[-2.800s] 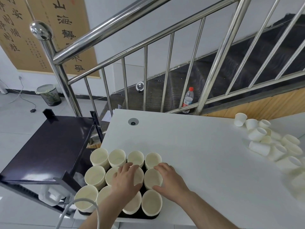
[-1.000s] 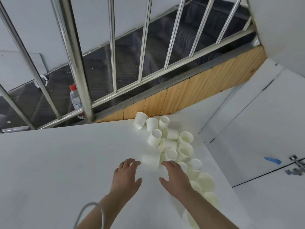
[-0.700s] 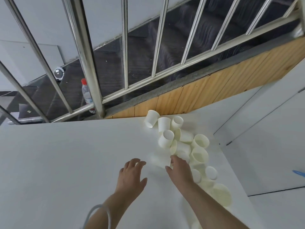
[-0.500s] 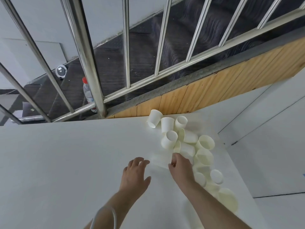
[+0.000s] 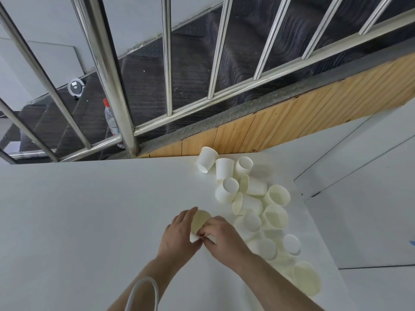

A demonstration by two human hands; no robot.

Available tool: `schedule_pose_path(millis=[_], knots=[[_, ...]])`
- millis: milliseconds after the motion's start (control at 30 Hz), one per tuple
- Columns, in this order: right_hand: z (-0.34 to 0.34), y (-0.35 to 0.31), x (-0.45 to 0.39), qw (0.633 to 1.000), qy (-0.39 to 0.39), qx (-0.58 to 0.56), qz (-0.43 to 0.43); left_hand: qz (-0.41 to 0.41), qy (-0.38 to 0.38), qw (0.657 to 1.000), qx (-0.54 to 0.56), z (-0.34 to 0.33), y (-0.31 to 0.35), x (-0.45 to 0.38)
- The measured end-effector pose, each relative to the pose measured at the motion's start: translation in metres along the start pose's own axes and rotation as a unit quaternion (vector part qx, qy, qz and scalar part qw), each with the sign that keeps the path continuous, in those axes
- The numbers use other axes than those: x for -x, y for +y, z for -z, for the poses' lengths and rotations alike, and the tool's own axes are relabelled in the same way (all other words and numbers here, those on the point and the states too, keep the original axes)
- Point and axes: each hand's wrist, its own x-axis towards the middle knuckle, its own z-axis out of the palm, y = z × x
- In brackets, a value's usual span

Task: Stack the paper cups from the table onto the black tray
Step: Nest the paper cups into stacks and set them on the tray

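One cream paper cup [image 5: 199, 219] sits between my two hands on the white table [image 5: 78, 216], its open mouth facing up and away from me. My left hand [image 5: 179, 232] wraps its left side and my right hand [image 5: 221, 235] presses its right side, fingertips meeting at the cup's near wall. A pile of several loose paper cups [image 5: 253, 205] lies to the right, most of them on their sides, running from the table's far edge toward its right corner. The black tray is out of view.
A steel stair railing [image 5: 107, 72] rises just past the table's far edge, with dark steps and a plastic bottle [image 5: 110, 118] behind it. A wooden panel [image 5: 280, 124] runs along the back. The table's right edge [image 5: 314, 223] drops to white floor.
My view swung from the tray of cups to the loose pile. Both hands, open half a second ago, have closed around one cup pulled out of the pile's left side.
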Motion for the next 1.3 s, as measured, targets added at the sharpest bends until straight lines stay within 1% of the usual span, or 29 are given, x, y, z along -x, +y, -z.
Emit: schedule_pose_path(millis=[133,300,400,467,567,733,900,1100,1200,1300], knots=[[0.002,0.006,0.001,1.000,0.003,0.009,0.008,0.019,0.016,1.000,-0.009,-0.002,-0.007,0.002],[0.023,0.027,-0.012,0.994,0.067,0.061,-0.066,0.043,0.036,0.998,-0.011,0.007,-0.019,0.002],[0.035,0.037,-0.028,0.985,0.084,0.082,-0.125,0.044,0.033,0.998,-0.015,0.012,-0.020,0.000],[0.040,0.039,-0.037,0.982,0.092,0.084,-0.144,0.032,0.029,0.999,-0.017,0.013,-0.019,-0.001],[0.042,0.037,-0.059,0.981,0.097,0.087,-0.142,0.026,0.038,0.999,-0.017,0.015,-0.019,-0.004],[0.044,0.028,-0.110,0.981,0.062,0.135,-0.123,0.039,0.067,0.997,-0.013,0.025,-0.022,-0.020],[0.047,0.031,-0.154,0.973,0.041,0.188,-0.131,0.037,0.085,0.995,-0.025,0.042,-0.029,-0.047],[0.045,0.050,-0.195,0.949,0.050,0.258,-0.172,0.031,0.084,0.995,-0.032,0.044,-0.032,-0.066],[0.042,0.055,-0.209,0.944,0.037,0.276,-0.178,0.030,0.083,0.996,-0.033,0.043,-0.035,-0.071],[0.036,0.057,-0.215,0.944,0.050,0.275,-0.174,0.036,0.083,0.995,-0.032,0.043,-0.037,-0.074]])
